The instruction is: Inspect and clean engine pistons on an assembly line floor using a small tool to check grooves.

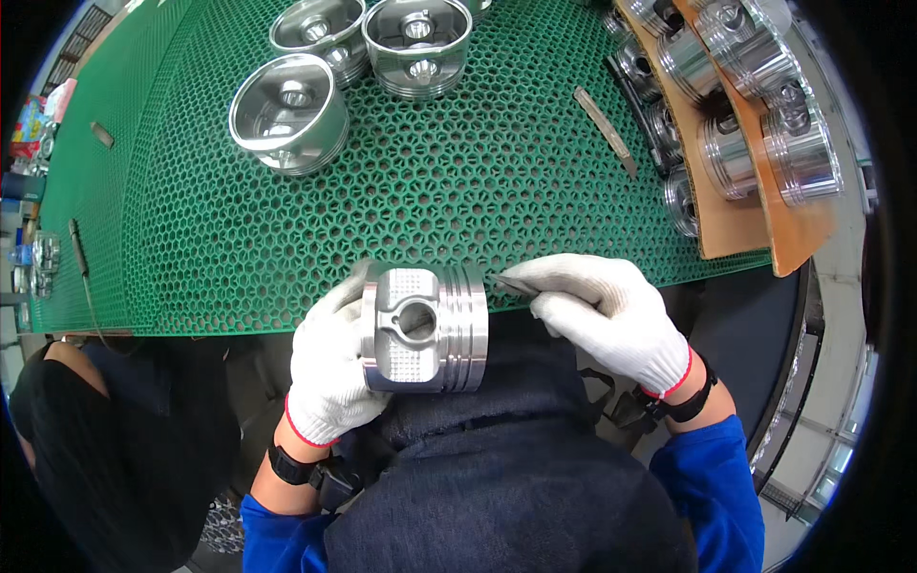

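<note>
My left hand (330,368), in a white knit glove with a red cuff, grips a shiny metal piston (463,329) over my lap at the table's near edge. The piston lies sideways, its pin hole facing up and its ring grooves to the right. My gloved right hand (611,315) is closed in a pinch just right of the grooves. Between its thumb and forefinger a small dark pointed blade (516,285) sticks out toward the piston, with a gap between them. The rest of that tool is hidden in the glove.
Several pistons, one a near piston (291,115), stand on the green honeycomb mat (411,181). Cardboard dividers (712,181) with more pistons are at the right. A flat metal strip (605,129) and a thin handled tool (81,253) lie on the table. Another person's leg (124,458) is at left.
</note>
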Action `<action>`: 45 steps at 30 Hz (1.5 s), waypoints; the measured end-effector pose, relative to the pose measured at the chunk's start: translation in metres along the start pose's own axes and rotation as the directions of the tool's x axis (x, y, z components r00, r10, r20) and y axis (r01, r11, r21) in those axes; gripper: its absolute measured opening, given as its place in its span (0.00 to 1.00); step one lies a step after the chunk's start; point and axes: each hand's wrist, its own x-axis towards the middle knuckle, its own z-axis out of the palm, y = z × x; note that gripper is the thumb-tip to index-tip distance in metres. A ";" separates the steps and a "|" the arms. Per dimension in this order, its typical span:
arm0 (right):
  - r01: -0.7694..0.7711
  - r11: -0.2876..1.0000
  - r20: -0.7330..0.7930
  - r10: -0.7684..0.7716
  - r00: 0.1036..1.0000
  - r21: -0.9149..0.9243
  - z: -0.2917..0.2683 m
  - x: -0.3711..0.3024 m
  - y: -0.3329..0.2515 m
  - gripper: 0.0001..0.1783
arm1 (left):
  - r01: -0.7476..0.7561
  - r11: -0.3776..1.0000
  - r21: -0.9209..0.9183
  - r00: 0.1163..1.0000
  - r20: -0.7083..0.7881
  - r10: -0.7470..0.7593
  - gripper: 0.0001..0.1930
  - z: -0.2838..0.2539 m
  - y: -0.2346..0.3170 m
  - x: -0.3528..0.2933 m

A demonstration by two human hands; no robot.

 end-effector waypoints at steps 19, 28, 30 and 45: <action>-0.276 0.918 0.176 0.233 0.956 0.283 -0.004 0.011 -0.003 0.18 | -0.218 0.918 0.330 0.976 0.074 0.205 0.27 -0.017 0.004 0.011; 0.295 0.911 -0.024 -0.315 0.949 -0.289 -0.010 0.019 0.004 0.16 | -0.132 0.948 0.290 0.991 0.045 0.125 0.30 -0.016 0.013 0.028; 0.450 0.793 -0.022 -0.502 0.865 -0.411 -0.012 0.026 0.008 0.16 | -0.117 0.965 0.234 0.993 0.023 0.115 0.31 -0.015 0.014 0.038; 0.445 0.334 0.133 -0.657 0.742 -0.831 -0.028 0.035 0.012 0.23 | -0.044 0.994 0.096 0.985 -0.164 0.059 0.19 -0.008 0.038 0.088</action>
